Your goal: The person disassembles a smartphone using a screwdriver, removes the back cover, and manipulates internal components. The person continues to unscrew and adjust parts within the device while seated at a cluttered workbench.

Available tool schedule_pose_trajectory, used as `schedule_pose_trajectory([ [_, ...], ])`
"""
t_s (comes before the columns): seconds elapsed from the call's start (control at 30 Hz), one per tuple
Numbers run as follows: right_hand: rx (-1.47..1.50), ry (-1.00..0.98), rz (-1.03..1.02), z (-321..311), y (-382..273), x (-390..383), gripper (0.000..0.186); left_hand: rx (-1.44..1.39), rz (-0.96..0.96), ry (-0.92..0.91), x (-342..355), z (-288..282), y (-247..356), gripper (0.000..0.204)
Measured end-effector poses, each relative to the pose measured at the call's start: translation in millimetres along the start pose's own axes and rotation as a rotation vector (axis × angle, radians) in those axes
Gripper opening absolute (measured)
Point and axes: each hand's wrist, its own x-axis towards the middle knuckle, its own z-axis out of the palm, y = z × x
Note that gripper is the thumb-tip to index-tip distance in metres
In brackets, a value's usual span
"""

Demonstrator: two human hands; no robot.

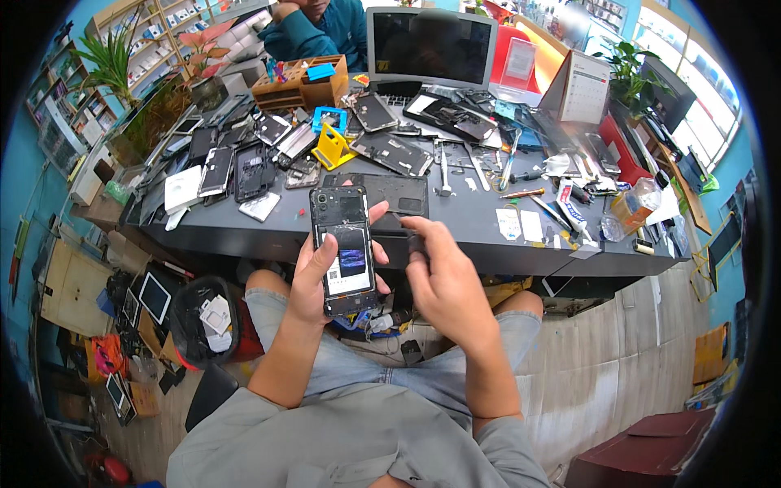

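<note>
My left hand is closed around a smartphone with its back cover off. The phone's dark inner frame, camera area and a white-and-black label panel face up. To its right, my right hand is closed in a pinch, apart from the phone. A small dark object shows between its thumb and fingers, too unclear to name. Just beyond the phone, a dark phone back cover lies flat at the desk's near edge.
The dark grey desk carries heaps of phone parts, a yellow phone stand, tools and a monitor. A wooden organizer stands at the back left, near a seated person. A black bin sits beside my left knee.
</note>
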Motion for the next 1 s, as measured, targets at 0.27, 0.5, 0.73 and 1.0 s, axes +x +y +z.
schedule_pose_trajectory([
  [0.27,-0.37,-0.052,-0.022,-12,23,-4,0.029,0.176,0.008,0.066,-17,-10,-10,0.103],
  [0.5,-0.599,-0.201,-0.051,-23,29,13,0.033,0.399,0.126,0.099,-8,-19,-22,0.097],
  [0.73,-0.626,-0.26,-0.039,-27,40,21,0.035,0.38,0.124,0.113,-4,-24,-26,0.096],
  [1.0,-0.711,-0.361,-0.043,-38,32,28,0.041,0.353,0.112,0.105,-4,-24,-28,0.096],
])
